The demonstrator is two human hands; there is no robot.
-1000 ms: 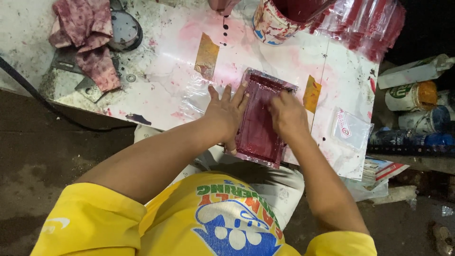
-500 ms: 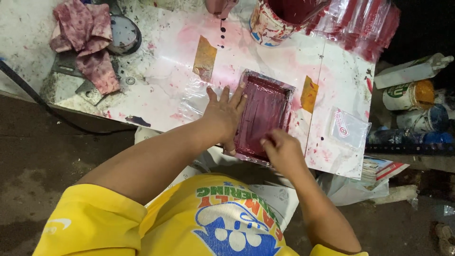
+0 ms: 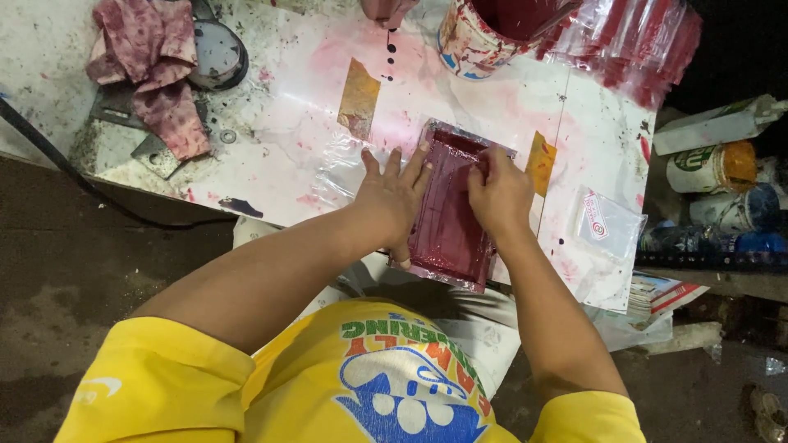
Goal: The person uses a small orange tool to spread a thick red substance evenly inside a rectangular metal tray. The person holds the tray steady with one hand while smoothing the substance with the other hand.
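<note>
Both forearms are stretched forward from yellow short sleeves. The left hand is laid flat, palm down, with fingers spread and pointed away from the body. The right hand is curled just beside it, knuckles raised and fingertips pressed down.

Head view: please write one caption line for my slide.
Both hands, left and right, press a red-stained frame on a paint-spotted white table.

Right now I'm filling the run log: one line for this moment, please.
left hand: flat on red frame | right hand: pressing frame top | paint bucket: behind | rag: far left
</note>
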